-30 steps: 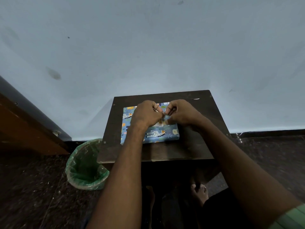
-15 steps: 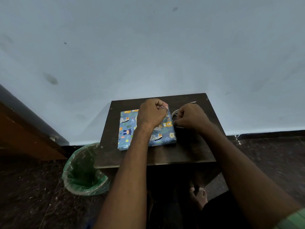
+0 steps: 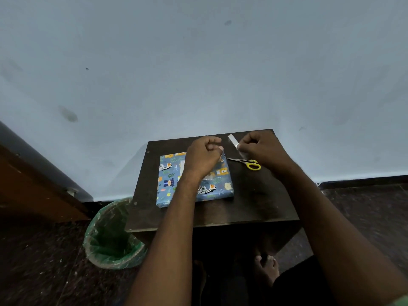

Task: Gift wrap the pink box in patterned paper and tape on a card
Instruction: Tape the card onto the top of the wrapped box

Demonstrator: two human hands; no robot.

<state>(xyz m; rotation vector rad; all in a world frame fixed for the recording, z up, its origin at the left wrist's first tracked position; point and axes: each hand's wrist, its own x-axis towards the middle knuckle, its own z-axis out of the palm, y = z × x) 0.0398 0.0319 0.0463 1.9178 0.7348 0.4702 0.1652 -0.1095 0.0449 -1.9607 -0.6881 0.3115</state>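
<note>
The box (image 3: 194,186), wrapped in blue animal-print paper, lies flat on the left half of the small dark table (image 3: 254,202). A pale strip (image 3: 182,167) shows on its top, partly hidden by my left wrist. My left hand (image 3: 204,156) hovers over the box's far right corner with its fingers curled, and a small pale bit of tape shows at its fingertips. To the right of the box, my right hand (image 3: 262,149) pinches a white strip of tape (image 3: 233,139) that sticks up and to the left. Something translucent sits under that hand.
Yellow-handled scissors (image 3: 247,163) lie on the table between the box and my right hand, blades pointing left. A green-lined waste bin (image 3: 110,235) stands on the floor at the table's left front corner. The wall is right behind the table. Bare feet show underneath.
My hands have drawn apart. The right one moved right and now holds up a tape strip, and the scissors it covered are in sight. The left hand stays over the box.
</note>
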